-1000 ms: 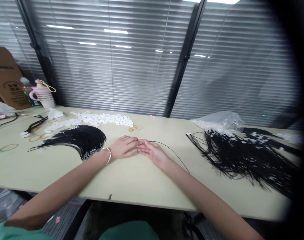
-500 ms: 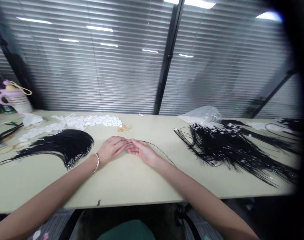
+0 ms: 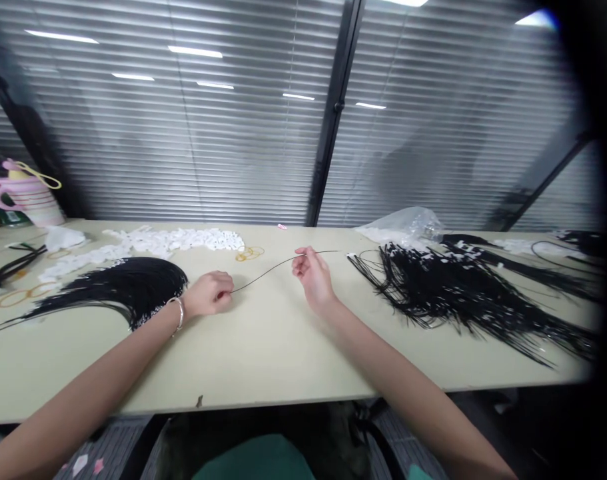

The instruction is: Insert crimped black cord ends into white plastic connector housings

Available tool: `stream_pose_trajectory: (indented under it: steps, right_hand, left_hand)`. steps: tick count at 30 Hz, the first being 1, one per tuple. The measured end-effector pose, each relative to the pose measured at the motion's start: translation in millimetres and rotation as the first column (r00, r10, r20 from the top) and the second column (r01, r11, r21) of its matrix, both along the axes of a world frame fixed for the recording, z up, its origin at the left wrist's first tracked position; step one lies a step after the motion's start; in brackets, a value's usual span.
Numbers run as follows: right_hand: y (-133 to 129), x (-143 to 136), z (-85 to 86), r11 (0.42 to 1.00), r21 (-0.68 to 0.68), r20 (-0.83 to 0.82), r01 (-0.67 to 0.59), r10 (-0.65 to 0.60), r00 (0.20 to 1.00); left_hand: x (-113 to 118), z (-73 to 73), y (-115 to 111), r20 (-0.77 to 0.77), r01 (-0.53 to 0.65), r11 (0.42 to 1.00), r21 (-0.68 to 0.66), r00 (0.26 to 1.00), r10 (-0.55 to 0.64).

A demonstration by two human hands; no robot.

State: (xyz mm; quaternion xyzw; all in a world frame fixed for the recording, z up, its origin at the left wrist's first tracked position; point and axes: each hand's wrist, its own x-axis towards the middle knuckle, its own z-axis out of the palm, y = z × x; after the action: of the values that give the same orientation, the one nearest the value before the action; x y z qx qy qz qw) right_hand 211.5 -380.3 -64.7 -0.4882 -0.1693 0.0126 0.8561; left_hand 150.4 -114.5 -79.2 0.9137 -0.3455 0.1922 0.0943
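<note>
A thin black cord (image 3: 266, 272) runs between my two hands above the table. My left hand (image 3: 209, 293) is closed round one end of it, beside a curved bundle of black cords (image 3: 148, 280) with small shiny ends. My right hand (image 3: 312, 272) pinches the cord between thumb and fingers, the other fingers loosely curled. Past this pinch the cord's free end sticks out to the right, towards a larger spread heap of black cords (image 3: 443, 287) with white bits at their tops.
Small white pieces (image 3: 183, 241) lie in a long pile at the back left, with yellow rubber bands (image 3: 249, 253) beside them. A clear plastic bag (image 3: 408, 223) sits behind the right heap. A pink-handled jug (image 3: 33, 197) stands far left, and blinds (image 3: 233, 147) rise behind the table (image 3: 278, 353).
My hands, together before, have moved apart. The left went left and slightly down, the right went right and up, and the cord is now stretched out between them.
</note>
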Motion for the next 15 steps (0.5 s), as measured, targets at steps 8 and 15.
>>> stream_pose_trajectory:
  steps: [8,15]
  right_hand:
    - [-15.9,-21.2,35.3,0.986,-0.1,0.389,0.137,-0.088,0.917]
    - [-20.1,-53.1,48.5,0.957,-0.186,0.547,-0.224,0.29,0.786]
  left_hand:
    - [-1.1,3.4,-2.3,0.027,-0.02,0.975,0.221,1.0,0.014]
    - [-4.8,6.2,-5.7,0.074,0.002,0.963,0.271,0.997,-0.023]
